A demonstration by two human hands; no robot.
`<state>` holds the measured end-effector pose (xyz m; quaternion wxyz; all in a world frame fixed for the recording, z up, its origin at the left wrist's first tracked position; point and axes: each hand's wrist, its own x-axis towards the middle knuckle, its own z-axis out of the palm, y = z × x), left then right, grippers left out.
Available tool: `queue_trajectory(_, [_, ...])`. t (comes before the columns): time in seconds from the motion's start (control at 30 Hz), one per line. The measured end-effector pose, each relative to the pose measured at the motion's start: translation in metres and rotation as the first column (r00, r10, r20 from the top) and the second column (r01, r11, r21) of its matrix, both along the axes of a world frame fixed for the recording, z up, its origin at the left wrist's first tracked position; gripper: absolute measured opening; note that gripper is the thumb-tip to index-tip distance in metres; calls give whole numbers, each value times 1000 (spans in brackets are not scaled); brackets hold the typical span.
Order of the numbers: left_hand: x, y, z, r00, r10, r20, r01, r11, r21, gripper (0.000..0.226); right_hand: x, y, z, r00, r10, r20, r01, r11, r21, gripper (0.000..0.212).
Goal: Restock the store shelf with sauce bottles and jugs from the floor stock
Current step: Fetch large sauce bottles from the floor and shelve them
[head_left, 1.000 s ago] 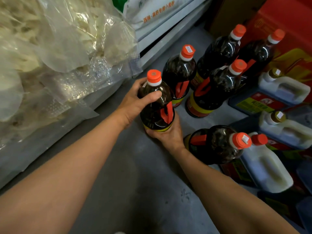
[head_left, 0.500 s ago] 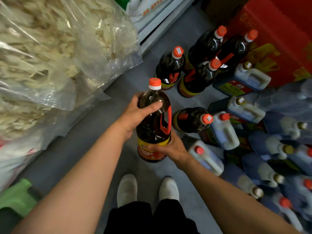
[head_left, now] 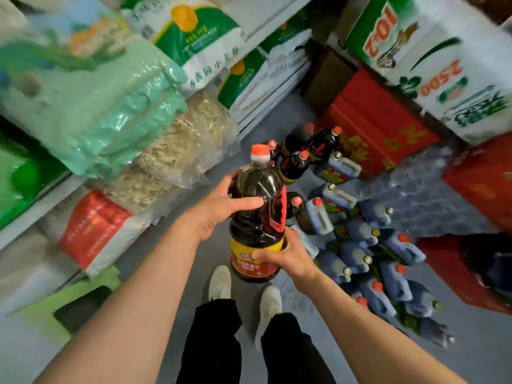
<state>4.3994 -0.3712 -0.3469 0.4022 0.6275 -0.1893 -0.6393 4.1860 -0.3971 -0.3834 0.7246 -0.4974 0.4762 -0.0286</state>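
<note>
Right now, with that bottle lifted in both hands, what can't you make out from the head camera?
- Sauce bottle: the small label print is unreadable; the right hand covers part of it.
- Left hand: its fingers behind the bottle are hidden.
- Floor jugs: motion blur hides their labels and exact count.
- Dark bottles behind: partly hidden by the held bottle.
- Shelf bags: blurred, cut off by the left edge.

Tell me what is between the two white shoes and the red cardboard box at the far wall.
In the head view, between the white shoes and the red box stand the floor stock: blue jugs nearer, dark sauce bottles farther.
</note>
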Motion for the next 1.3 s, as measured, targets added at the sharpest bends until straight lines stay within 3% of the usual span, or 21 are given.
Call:
queue_trajectory(0.1, [-11,22,64,997,56,47,-54,998,-42,97,-8,19,53,1000,3,16,-3,1000,-18,72])
queue_trajectory(0.4, [-80,127,229,937,279,209,-231,946,-226,113,-57,85,178,966,140,219,-109,983,-149,70])
queue_trajectory(0.5, [-105,171,281,902,344,261,-268,920,-287,98,-74,110,223,945,221,241,-172,963,-208,61])
queue_trajectory(0.7, [-111,260,364,794,522,312,-397,834,-384,102,-58,163,299,870,375,320,-266,904,-335,70])
queue_trajectory(0.87, [-93,324,411,690,610,389,-450,783,-430,76,-21,208,341,797,484,360,-321,846,-426,71])
queue_trajectory(1.13, [-14,446,461,529,740,416,-544,672,-503,88,89,302,393,682,626,378,-440,764,-471,66])
queue_trajectory(1.3, [59,527,493,459,767,449,-551,641,-534,74,181,376,415,629,654,420,-434,743,-509,65])
